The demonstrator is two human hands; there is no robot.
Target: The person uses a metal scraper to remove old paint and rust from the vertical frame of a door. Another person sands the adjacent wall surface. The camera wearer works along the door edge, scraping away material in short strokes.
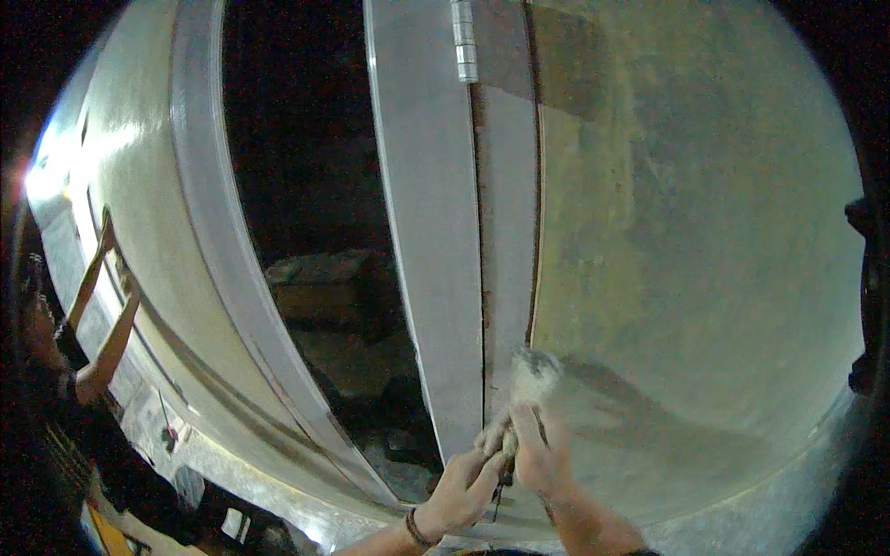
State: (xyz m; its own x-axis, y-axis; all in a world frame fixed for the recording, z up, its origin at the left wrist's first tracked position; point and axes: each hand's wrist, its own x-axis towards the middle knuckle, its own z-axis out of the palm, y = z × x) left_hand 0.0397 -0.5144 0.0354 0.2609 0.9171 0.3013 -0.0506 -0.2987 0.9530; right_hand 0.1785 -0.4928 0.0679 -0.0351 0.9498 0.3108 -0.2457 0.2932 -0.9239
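Low in the middle, both my hands are closed round a dusty hand tool with a blurred, whitish rounded head [536, 372]; its exact kind I cannot make out. My left hand [468, 482], with a dark bracelet at the wrist, grips it from the left. Around its right side is my right hand [540, 456]. A thin dark cord or hose [499, 500] hangs below the hands. The tool's head is at the seam between the grey door frame [508, 232] and the yellowish-green wall panel [686, 278]. The hands hide most of the tool's body.
Left of the frame lies a dark doorway [297, 139] with a box-like thing [320, 278] inside. A metal hinge [464, 42] sits high on the frame. At far left another person [69, 371] holds both arms up to the pale panel. A bright light [46, 176] shines behind.
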